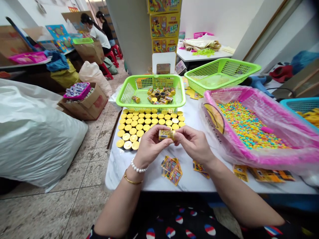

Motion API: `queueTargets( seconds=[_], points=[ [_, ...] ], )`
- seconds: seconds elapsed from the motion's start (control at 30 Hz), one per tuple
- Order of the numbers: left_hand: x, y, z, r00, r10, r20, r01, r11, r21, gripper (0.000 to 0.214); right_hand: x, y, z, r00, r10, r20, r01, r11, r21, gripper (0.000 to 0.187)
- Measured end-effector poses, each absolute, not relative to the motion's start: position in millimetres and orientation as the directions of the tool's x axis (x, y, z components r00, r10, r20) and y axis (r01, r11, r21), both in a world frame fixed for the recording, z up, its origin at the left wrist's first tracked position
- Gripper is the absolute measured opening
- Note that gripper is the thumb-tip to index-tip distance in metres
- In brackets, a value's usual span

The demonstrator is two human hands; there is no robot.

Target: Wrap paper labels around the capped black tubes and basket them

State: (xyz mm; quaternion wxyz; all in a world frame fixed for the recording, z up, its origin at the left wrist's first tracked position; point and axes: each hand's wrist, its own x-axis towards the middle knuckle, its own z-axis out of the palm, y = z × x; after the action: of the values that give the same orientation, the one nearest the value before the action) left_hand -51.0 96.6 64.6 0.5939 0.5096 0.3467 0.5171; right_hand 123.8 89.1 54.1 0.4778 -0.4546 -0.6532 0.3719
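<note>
Between my two hands lies a small yellow printed tube (166,134), held sideways above the table. My left hand (152,141) has its fingers behind the tube and its thumb along the near side. With thumb and fingertips, my right hand (191,141) pinches the tube's right end. Just beyond them, rows of upright containers with yellow lids (134,123) stand close together. Flat printed wrappers (171,170) lie on the table below my hands, and more wrappers (199,168) are beside my right forearm.
Behind the rows, a green basket (124,96) holds several small tubes. At right, a plastic-lined pink basket (251,158) contains coloured candies (246,127) and a pink scoop (267,129). Another green basket (224,66) sits farther back. A large white sack (37,132) stands left of the table.
</note>
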Motion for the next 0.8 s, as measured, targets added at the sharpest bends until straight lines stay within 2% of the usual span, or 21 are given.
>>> queueTargets(
  seconds=[0.07,0.17,0.23,0.4,0.47,0.57,0.63,0.7,0.77,0.8],
  points=[
    [-52,97,64,0.271,0.959,0.084,-0.261,-0.010,0.965,0.033,128,91,56,-0.154,0.964,0.218,0.155,0.242,-0.958,0.036],
    [-53,99,62,0.280,0.957,0.072,-0.289,0.012,0.957,0.033,135,93,64,-0.163,0.947,0.278,0.029,0.286,-0.958,0.031],
    [-52,100,63,0.285,0.954,0.089,-0.308,0.003,0.952,0.033,136,93,70,-0.192,0.915,0.356,0.042,0.370,-0.928,0.035],
    [-53,84,68,0.293,0.945,0.144,-0.264,-0.065,0.962,0.032,126,80,74,-0.196,0.886,0.421,0.093,0.444,-0.891,0.018],
    [-56,67,66,0.251,0.954,0.164,-0.158,-0.127,0.979,0.029,121,65,70,-0.234,0.886,0.400,0.107,0.432,-0.895,0.018],
    [-65,34,53,0.173,0.963,0.206,0.107,-0.227,0.968,0.025,119,41,67,-0.367,0.883,0.292,0.199,0.381,-0.903,0.018],
    [-72,16,39,0.117,0.974,0.195,0.183,-0.214,0.960,0.034,117,41,70,-0.411,0.877,0.248,0.310,0.391,-0.867,0.014],
    [-79,6,23,0.026,0.988,0.155,0.179,-0.157,0.971,0.041,112,63,79,-0.344,0.900,0.269,0.441,0.408,-0.799,0.009],
    [-86,4,11,-0.041,0.993,0.110,0.160,-0.102,0.982,0.033,106,104,91,-0.176,0.942,0.286,0.537,0.335,-0.774,0.014],
    [-88,5,6,-0.056,0.994,0.094,0.156,-0.084,0.984,0.028,103,128,98,-0.095,0.951,0.295,0.525,0.300,-0.796,0.016]
  ],
)
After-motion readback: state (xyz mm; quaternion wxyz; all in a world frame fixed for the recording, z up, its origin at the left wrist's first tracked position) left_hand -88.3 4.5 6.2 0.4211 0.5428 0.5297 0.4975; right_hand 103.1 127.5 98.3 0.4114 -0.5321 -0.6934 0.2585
